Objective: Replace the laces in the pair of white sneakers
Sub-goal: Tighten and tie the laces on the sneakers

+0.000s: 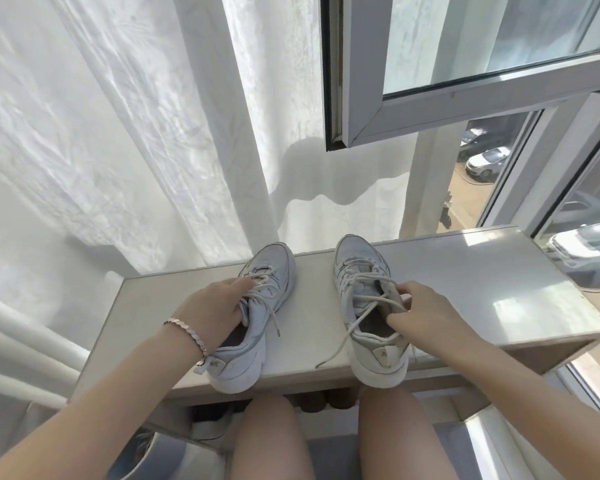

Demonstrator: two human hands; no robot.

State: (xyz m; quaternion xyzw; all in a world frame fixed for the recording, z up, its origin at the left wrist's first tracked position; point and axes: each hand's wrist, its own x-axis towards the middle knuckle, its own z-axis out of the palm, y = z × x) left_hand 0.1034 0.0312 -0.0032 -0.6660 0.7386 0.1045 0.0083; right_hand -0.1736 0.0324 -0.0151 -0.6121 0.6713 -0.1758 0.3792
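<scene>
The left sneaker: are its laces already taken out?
No, white laces cross the eyelets of the left sneaker, under the fingers of the left hand.

Left hand (215, 303) thumb inside left sneaker (253, 344)

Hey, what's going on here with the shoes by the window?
A person sits at a white shelf by an open window, with two white sneakers standing on it, toes pointing away. The left hand grips the left sneaker around its tongue, and the right hand pinches the right sneaker at the edge of its opening. The laces are threaded in both but untied, loose ends trailing; none has been pulled out yet.
</scene>
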